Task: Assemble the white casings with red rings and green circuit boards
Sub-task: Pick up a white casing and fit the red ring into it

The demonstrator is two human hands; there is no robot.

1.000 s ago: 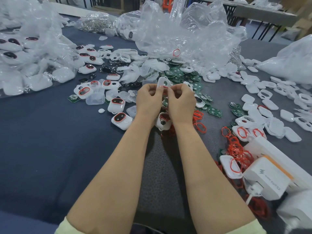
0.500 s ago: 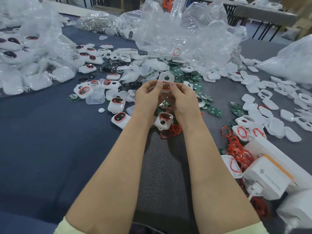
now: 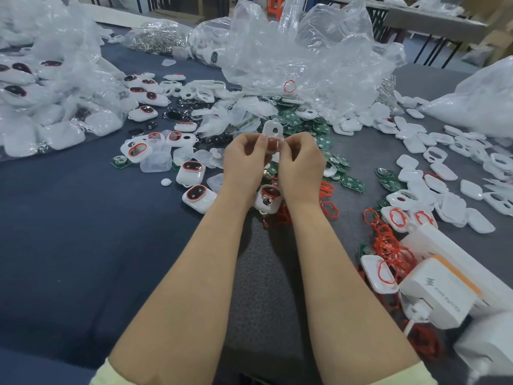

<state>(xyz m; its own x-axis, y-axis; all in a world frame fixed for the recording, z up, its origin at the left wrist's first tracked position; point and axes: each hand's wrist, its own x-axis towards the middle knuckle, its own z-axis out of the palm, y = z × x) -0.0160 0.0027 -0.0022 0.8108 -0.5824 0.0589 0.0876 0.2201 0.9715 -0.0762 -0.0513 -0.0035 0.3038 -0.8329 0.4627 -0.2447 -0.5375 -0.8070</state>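
My left hand [image 3: 245, 159] and my right hand [image 3: 301, 162] are raised above the table's middle, together pinching a white casing [image 3: 272, 130] that stands upright between the fingertips. A red ring [image 3: 273, 143] sits at the casing's lower opening, between my thumbs. Below the hands a white casing with a red ring [image 3: 268, 198] lies on the table. Loose red rings [image 3: 387, 245] are heaped to the right, and green circuit boards [image 3: 352, 184] lie scattered behind and right of the hands.
Finished casings with red rings [image 3: 198, 197] lie left of my hands. Empty white casing halves [image 3: 449, 201] spread at the right. Clear plastic bags [image 3: 305, 51] pile at the back and left. White charger blocks [image 3: 438, 295] stand at the front right.
Both hands lifted the casing slightly and it now stands more upright; my fingers have worked along the red ring at its opening. The parts on the table have not moved.
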